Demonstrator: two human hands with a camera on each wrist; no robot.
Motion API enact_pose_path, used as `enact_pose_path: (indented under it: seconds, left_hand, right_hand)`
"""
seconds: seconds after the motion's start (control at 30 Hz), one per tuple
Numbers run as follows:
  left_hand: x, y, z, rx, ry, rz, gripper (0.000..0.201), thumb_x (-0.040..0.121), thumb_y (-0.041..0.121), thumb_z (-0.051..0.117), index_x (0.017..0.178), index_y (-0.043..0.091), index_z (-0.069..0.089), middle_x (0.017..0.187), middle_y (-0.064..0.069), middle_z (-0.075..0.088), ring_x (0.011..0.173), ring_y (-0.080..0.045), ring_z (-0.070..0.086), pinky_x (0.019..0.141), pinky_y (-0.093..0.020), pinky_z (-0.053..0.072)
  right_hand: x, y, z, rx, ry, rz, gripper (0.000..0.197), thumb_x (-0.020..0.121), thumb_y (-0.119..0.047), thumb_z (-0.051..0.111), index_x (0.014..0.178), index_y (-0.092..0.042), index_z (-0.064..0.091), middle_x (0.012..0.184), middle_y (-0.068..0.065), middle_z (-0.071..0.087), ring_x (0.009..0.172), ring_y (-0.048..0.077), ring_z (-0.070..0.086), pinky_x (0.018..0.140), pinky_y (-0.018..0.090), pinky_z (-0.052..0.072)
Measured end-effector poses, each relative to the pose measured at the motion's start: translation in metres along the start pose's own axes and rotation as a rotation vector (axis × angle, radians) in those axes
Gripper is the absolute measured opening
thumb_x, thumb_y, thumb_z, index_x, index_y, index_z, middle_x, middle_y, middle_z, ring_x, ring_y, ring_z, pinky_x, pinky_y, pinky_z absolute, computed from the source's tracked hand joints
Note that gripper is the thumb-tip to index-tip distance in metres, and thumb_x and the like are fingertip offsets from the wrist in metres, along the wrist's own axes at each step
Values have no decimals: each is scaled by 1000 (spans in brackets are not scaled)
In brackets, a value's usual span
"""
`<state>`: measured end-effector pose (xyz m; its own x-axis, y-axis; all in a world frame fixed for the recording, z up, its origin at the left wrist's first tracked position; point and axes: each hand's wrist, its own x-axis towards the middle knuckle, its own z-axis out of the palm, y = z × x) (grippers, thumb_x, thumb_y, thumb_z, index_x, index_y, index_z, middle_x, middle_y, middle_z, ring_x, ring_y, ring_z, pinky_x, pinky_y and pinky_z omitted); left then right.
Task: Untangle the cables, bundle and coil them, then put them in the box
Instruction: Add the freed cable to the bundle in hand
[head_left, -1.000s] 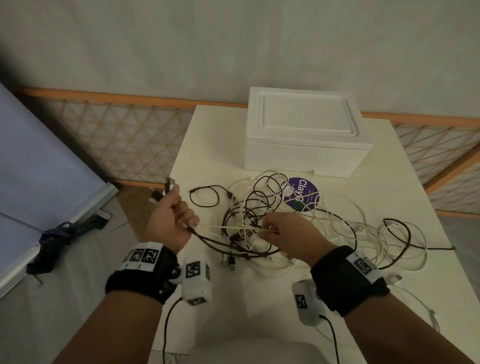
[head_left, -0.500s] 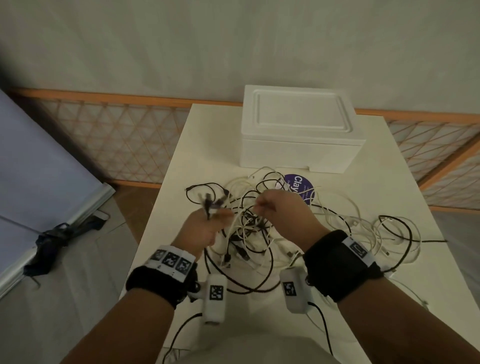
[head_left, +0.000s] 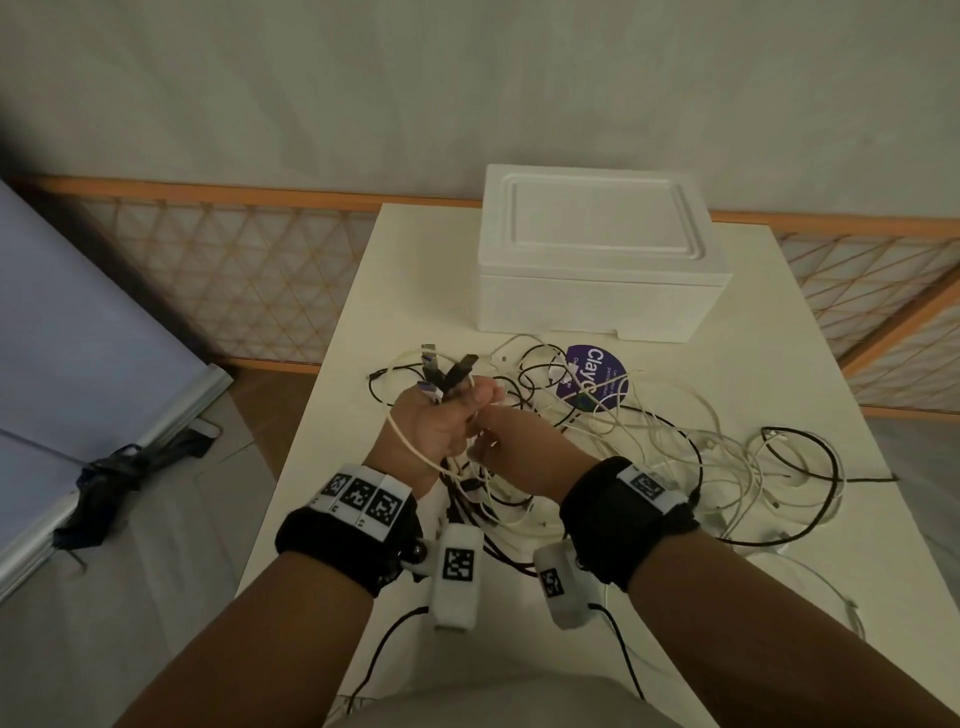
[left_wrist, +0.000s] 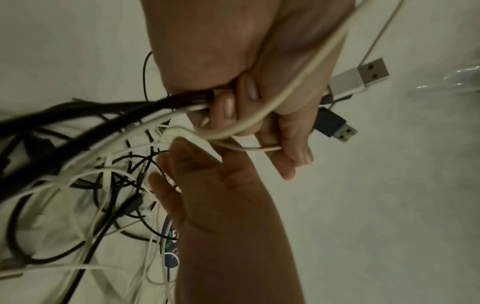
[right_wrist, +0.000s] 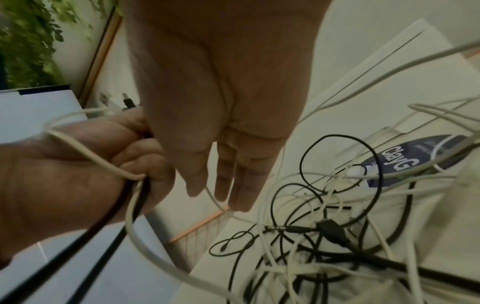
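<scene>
A tangle of black and white cables (head_left: 613, 447) lies on the white table (head_left: 857, 364) in front of the shut white foam box (head_left: 597, 249). My left hand (head_left: 436, 431) grips a bunch of cable ends in its fist above the table's left part. Their USB plugs (head_left: 449, 371) stick up out of it, and the left wrist view shows a white plug (left_wrist: 358, 78) and a black plug (left_wrist: 335, 125). One white cable (left_wrist: 298, 82) loops over that hand. My right hand (head_left: 514, 452) is close beside the left, its fingers (right_wrist: 233, 185) straight and touching a thin white cable (right_wrist: 215, 201).
A round purple sticker (head_left: 597, 379) lies under the cables near the box. More loops (head_left: 795, 467) spread toward the table's right edge. A wooden lattice fence (head_left: 234, 286) runs behind the table. On the floor at left are a pale board (head_left: 78, 364) and a black strap (head_left: 119, 483).
My left hand has moved right, over the table, still holding the plug ends. The right hand has come in to meet it. A white cable now loops over the left hand.
</scene>
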<state>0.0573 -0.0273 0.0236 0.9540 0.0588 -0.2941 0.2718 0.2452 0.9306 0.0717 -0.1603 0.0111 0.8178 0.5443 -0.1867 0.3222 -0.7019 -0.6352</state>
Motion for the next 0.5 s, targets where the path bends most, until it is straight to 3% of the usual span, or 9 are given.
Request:
enact_pose_path:
  seconds: [0.07,0.13,0.2,0.23,0.27,0.37,0.43,0.5]
  left_hand:
    - [1,-3,-2,18,-8,4,6,79,14,70,79,15,76,73,-3,70,35,-5,32,38,-15,21]
    - [8,-11,-10,86,6,35,21,69,12,80,89,18,75,80,1,72,43,-4,48,39,-16,33]
    - [16,-18,-16,266,-24,53,36,63,23,81,97,25,72,97,5,73,78,-6,67,64,-16,50]
    - [19,-22,-17,411,-45,43,38,64,28,80,100,25,70,100,5,72,91,-9,67,74,-17,49]
    - [21,-26,-17,549,-38,32,36,69,29,79,102,22,69,100,3,71,95,-13,66,76,-18,47]
    - [26,-30,-19,620,64,21,25,82,25,75,98,7,70,94,-8,70,87,-18,62,72,-20,47]
    - [29,-25,-21,558,106,48,19,73,37,76,82,21,72,94,-11,73,91,-22,65,88,-34,51]
    - [29,-13,-20,450,123,32,8,68,36,75,68,28,72,80,-1,75,83,-15,69,85,-39,53]
  right_hand:
    - [3,-1,-6,-44,116,-9,21,93,-19,54,110,-8,60,100,9,64,92,23,60,71,24,37]
    - [4,-1,-17,0,186,24,20,93,-16,52,105,-6,64,98,11,66,91,24,59,76,27,42]
    - [4,-2,-26,146,241,55,17,93,-15,53,100,-8,66,94,8,68,89,22,63,83,36,49]
    - [2,-4,-30,241,273,51,14,93,-15,54,97,-10,66,90,6,69,86,20,65,83,38,52]
    - [2,-7,-35,343,309,36,12,93,-14,55,92,-12,66,84,4,69,81,18,66,81,37,54]
    - [0,-15,-46,683,382,23,15,93,-6,54,87,-16,62,76,1,66,71,9,65,72,25,57]
    - [0,-14,-49,809,410,28,16,93,-2,53,95,-16,60,82,3,67,73,9,66,72,25,57]
    - [3,-5,-45,732,404,62,25,89,0,55,107,-17,58,91,0,67,79,12,67,75,29,56]
